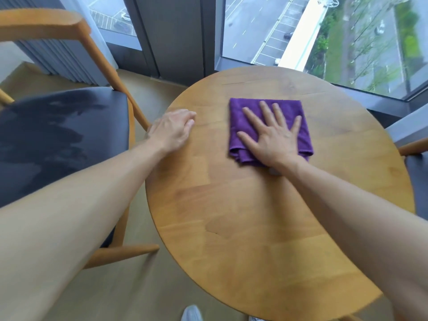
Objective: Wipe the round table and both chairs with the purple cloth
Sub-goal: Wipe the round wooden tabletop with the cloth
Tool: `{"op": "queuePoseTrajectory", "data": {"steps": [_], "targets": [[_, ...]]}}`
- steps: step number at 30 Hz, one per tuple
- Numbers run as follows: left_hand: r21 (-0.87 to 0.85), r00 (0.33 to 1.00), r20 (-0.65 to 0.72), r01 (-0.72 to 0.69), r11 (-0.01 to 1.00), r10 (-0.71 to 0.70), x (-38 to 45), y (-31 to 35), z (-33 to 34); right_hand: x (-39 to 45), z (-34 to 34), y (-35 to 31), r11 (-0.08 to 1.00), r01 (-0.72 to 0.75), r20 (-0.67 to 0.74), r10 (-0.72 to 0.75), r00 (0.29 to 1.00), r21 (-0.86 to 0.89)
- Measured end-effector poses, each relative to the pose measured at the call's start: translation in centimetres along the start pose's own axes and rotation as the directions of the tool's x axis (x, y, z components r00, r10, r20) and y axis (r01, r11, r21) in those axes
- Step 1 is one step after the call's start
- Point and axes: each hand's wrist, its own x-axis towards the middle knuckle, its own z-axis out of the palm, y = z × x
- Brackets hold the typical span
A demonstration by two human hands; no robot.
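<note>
Pressing purple cloth [266, 117] flat on round desk [254, 216], right hand [274, 137] fingers spread for wide wiping contact; left hand [172, 129], loosely curled, empty, rests at rim, likely bracing.

The table [266, 216] top is bare wood all around the cloth [250, 117], so a hand could slide near, far, left or right of it. The left hand [172, 130] rests on the table's left edge. A chair [64, 126] stands close on the table's left, another chair [414, 158] on its right, and a window [324, 31] behind it.
</note>
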Motion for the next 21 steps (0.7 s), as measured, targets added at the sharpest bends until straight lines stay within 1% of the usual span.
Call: {"op": "queuePoseTrajectory", "data": {"steps": [2, 4, 6, 8, 10, 12, 14, 16, 19, 21], "targets": [[0.02, 1.0, -0.016, 0.015, 1.0, -0.014, 0.1, 0.3, 0.5, 0.8, -0.3, 3.8, 0.99, -0.142, 0.012, 0.142, 0.99, 0.007], [0.062, 0.999, -0.007, 0.033, 0.997, -0.033, 0.0, 0.5, 1.3, 1.4, -0.5, 5.9, 0.969, -0.244, 0.031, 0.243, 0.969, 0.028], [0.134, 0.999, 0.006, 0.043, 0.99, -0.044, -0.2, 0.4, 2.1, 2.1, -0.5, 6.1, 0.957, -0.287, 0.043, 0.286, 0.957, 0.037], [0.187, 0.999, -0.014, 0.054, 0.981, -0.052, -0.2, 0.4, 2.6, 2.8, -0.5, 5.3, 0.957, -0.287, 0.035, 0.286, 0.958, 0.038], [0.222, 0.996, -0.063, 0.077, 0.972, -0.064, 0.6, 0.7, 2.3, 3.9, -0.4, 3.8, 0.975, -0.22, 0.018, 0.219, 0.976, 0.036], [0.292, 0.991, -0.103, 0.112, 0.95, -0.086, 2.0, 1.8, 1.7, 5.5, -0.4, 1.8, 0.995, -0.099, 0.023, 0.098, 0.995, 0.03], [0.325, 0.982, -0.131, 0.174, 0.93, -0.138, 3.5, 3.3, 1.5, 7.0, -0.5, -0.3, 0.999, 0.024, 0.029, -0.024, 0.999, 0.023], [0.313, 0.968, -0.135, 0.245, 0.918, -0.212, 5.1, 4.7, 1.8, 8.0, -0.4, -1.4, 0.994, 0.107, 0.018, -0.108, 0.994, 0.024], [0.293, 0.945, -0.145, 0.323, 0.9, -0.292, 7.1, 6.2, 2.9, 8.9, -0.2, -0.6, 0.987, 0.155, 0.004, -0.155, 0.988, 0.033], [0.29, 0.932, -0.152, 0.36, 0.887, -0.329, 8.1, 7.1, 3.6, 9.7, -0.5, 1.4, 0.988, 0.147, 0.006, -0.147, 0.989, 0.044]]}}
